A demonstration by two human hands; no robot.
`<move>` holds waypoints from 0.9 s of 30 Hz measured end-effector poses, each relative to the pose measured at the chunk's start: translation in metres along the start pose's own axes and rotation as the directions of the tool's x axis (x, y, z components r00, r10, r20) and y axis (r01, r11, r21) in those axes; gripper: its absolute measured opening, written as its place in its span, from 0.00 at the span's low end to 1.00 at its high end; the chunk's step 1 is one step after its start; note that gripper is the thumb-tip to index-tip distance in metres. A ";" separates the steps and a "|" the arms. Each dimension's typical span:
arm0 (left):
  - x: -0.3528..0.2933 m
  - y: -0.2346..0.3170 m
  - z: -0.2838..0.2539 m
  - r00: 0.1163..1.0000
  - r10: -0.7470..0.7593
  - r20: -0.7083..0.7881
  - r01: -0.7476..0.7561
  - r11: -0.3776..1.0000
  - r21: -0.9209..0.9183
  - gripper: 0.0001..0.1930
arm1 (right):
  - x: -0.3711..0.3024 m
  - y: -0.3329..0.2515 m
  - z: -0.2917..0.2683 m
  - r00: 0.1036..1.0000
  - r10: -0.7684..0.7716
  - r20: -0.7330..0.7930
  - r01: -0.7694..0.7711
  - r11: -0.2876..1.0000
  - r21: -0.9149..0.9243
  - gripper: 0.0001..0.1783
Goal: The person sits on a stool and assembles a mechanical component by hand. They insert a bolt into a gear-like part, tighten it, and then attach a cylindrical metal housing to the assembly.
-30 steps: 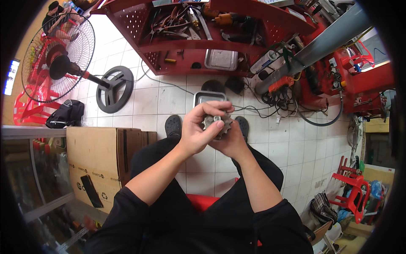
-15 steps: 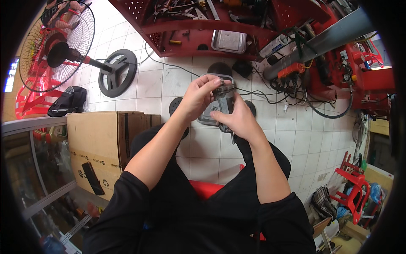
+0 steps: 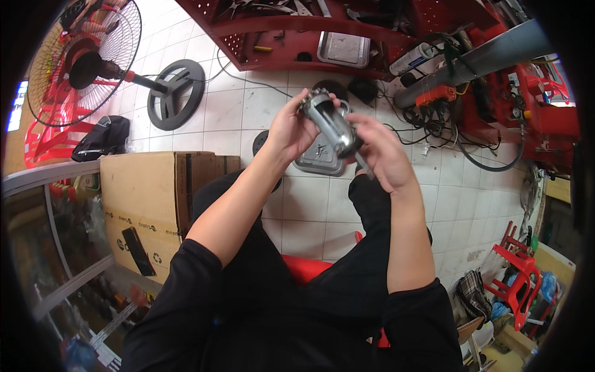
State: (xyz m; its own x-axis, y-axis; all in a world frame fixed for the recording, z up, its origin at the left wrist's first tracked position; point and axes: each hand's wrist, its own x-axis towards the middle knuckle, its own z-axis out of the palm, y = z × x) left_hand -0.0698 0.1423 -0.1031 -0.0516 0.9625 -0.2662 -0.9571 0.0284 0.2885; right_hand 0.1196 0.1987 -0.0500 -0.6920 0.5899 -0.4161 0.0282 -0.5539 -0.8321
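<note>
A grey cylindrical metal housing point(image 3: 333, 127) is tilted in front of me, its upper end ringed with a rough, toothed-looking edge and a dark opening along its side. My left hand point(image 3: 292, 131) is closed around that upper end, with fingertips showing on the far side. Beside the lower end, my right hand point(image 3: 385, 152) is slightly blurred, its fingers apart and curved, not wrapped round the housing. A thin flat strip point(image 3: 364, 166) sticks out of the lower end near the right palm. Below, a grey tray point(image 3: 323, 170) with small metal pieces lies on the floor, partly hidden.
Ahead stands a red tool cabinet point(image 3: 297, 62) with a metal tray point(image 3: 344, 48). Cables and a grey post point(image 3: 458, 65) are at the right. On the left are a standing fan point(image 3: 87, 65) and a cardboard box point(image 3: 145, 192) bearing a phone point(image 3: 138, 251).
The housing has turned from nearly upright to slanting, and its side opening now shows. My right hand has come off its lower part and moved right. The view has shifted slightly.
</note>
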 end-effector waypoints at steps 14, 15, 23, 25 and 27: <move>-0.003 0.000 -0.002 0.920 0.391 0.019 -0.390 0.914 0.108 0.16 | 0.007 0.015 0.031 0.987 -0.085 -0.137 0.110 0.975 0.191 0.29; -0.005 0.001 -0.001 0.918 0.395 0.023 -0.395 0.911 0.121 0.17 | 0.007 0.017 0.032 0.983 -0.095 -0.158 0.128 0.970 0.208 0.30; -0.010 0.002 0.017 0.933 0.337 0.128 -0.360 0.853 0.378 0.28 | 0.012 0.014 0.009 0.959 -0.245 -0.139 0.253 0.967 0.041 0.33; -0.009 0.001 0.015 0.933 0.327 0.150 -0.360 0.849 0.387 0.27 | 0.014 0.010 0.002 0.971 -0.194 -0.140 0.205 0.977 0.064 0.34; -0.008 -0.001 0.012 0.933 0.329 0.148 -0.361 0.855 0.372 0.24 | 0.013 0.007 0.001 0.976 -0.167 -0.143 0.180 0.980 0.085 0.33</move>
State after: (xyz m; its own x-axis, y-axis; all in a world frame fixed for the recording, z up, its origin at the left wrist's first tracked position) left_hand -0.0646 0.1382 -0.0907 -0.3214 0.9468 -0.0175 -0.6937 -0.2228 0.6849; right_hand 0.1095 0.2021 -0.0607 -0.5765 0.7520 -0.3197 -0.1583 -0.4866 -0.8592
